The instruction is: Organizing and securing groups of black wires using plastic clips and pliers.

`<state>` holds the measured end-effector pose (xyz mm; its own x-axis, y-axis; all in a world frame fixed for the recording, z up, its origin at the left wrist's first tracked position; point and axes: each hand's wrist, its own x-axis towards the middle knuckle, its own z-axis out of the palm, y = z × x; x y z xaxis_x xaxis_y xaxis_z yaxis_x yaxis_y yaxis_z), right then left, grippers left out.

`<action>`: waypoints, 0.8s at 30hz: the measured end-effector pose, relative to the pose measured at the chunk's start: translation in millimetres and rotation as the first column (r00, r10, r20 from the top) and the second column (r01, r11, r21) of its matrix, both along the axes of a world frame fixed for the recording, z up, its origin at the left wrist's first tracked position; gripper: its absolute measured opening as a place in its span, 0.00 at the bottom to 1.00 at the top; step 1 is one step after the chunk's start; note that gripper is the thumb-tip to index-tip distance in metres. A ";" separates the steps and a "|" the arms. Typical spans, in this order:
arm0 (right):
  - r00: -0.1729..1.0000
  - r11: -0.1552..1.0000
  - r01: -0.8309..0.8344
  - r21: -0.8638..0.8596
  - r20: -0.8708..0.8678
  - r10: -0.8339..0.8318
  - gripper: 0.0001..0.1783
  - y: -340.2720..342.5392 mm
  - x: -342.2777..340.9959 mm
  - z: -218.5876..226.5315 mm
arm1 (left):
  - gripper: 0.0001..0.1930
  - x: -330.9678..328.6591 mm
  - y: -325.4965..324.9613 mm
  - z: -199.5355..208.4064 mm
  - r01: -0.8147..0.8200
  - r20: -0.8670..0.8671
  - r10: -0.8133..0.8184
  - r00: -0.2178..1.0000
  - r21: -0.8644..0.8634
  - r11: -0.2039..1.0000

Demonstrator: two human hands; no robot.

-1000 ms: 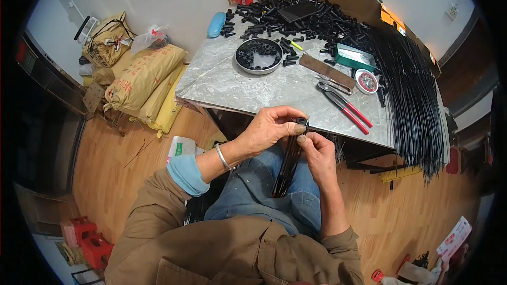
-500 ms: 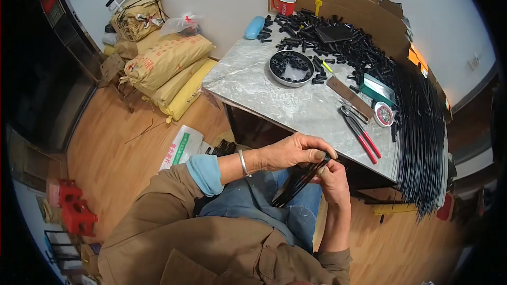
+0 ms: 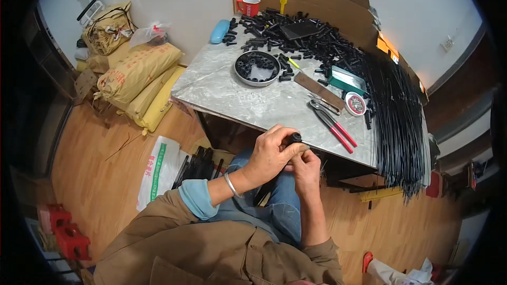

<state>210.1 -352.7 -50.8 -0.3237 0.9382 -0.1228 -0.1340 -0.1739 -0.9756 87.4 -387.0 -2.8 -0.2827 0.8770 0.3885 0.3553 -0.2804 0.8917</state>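
Observation:
Just off the table's front edge, my left hand (image 3: 272, 155) is closed around a short black tubular piece (image 3: 296, 138), its round end pointing up. Close against it, my right hand (image 3: 307, 174) pinches with bent fingers; what lies between them is hidden. Dark strips (image 3: 262, 196) show in part below the hands, over my lap. On the grey marbled table (image 3: 211, 87), a round metal bowl (image 3: 237, 76) holds small black rings. Red-handled pliers (image 3: 338, 131) lie to the right, next to a rusty brown flat bar (image 3: 318, 91).
A heap of black tubular parts (image 3: 338, 47) covers the table's back. Long thin black rods (image 3: 398, 126) overhang its right edge. A green box (image 3: 347, 80) and small white tub (image 3: 355, 104) stand nearby. Stacked sacks (image 3: 140, 76) sit left. A person's red shoe (image 3: 367, 262) shows lower right.
The view has shifted, so the table sits further left. The black piece now stands end-up in my left hand, and the bundle of dark strips is mostly hidden. A red shoe has appeared.

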 end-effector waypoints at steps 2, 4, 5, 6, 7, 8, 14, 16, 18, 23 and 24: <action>1.000 1.000 0.014 0.009 -0.004 -0.014 0.12 -2.6 -1.2 0.9 | 0.12 -0.4 4.6 -3.1 -0.014 -0.119 0.020 0.993 0.047 0.999; 1.000 0.998 0.023 0.055 -0.010 -0.022 0.12 -4.4 0.1 2.7 | 0.11 -1.4 6.0 -1.3 -0.032 -0.237 0.054 0.970 0.096 0.995; 1.000 0.998 0.023 0.060 -0.010 -0.022 0.12 -3.7 2.5 4.1 | 0.11 -2.4 4.6 1.9 -0.006 -0.299 0.047 0.953 0.135 0.991; 0.995 0.992 -0.038 0.117 0.100 0.026 0.12 -2.2 5.9 6.1 | 0.10 -3.9 3.5 3.9 0.020 -0.360 0.044 0.932 0.173 0.985; 0.975 0.980 -0.107 0.167 0.211 0.071 0.13 -0.8 8.2 8.4 | 0.10 -6.4 3.1 1.7 0.015 -0.360 0.051 0.932 0.179 0.984; 0.974 0.978 -0.113 0.173 0.212 0.075 0.13 -0.7 10.0 12.3 | 0.10 -9.3 3.1 -2.8 0.025 -0.309 0.028 0.951 0.167 0.986; 0.991 0.988 -0.116 0.105 -0.057 0.123 0.09 1.2 8.9 7.9 | 0.09 -15.1 -1.7 7.2 0.097 -0.197 -0.076 0.977 0.100 0.990; 0.987 0.987 -0.135 0.085 -0.079 0.142 0.08 1.3 8.4 6.4 | 0.09 -17.9 -2.8 7.9 0.107 -0.187 -0.090 0.978 0.086 0.990; 0.982 0.987 -0.151 0.060 -0.102 0.156 0.08 0.4 8.5 8.3 | 0.11 -22.1 -3.0 8.6 0.220 -0.142 -0.210 0.967 0.060 0.974; 0.952 0.954 -0.294 0.049 -0.074 0.297 0.14 3.1 17.5 9.4 | 0.11 -41.8 0.6 13.7 0.502 0.056 -0.499 0.865 -0.039 0.864; 0.952 0.955 -0.294 0.043 -0.073 0.296 0.14 4.5 16.9 9.2 | 0.12 -44.5 1.9 13.9 0.602 0.179 -0.585 0.791 -0.059 0.796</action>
<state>227.0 -348.2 -41.6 -0.5940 0.8024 -0.0586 -0.1567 -0.1868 -0.9698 42.9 -385.1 11.0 0.2627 0.9236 0.2791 0.0155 -0.2933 0.9559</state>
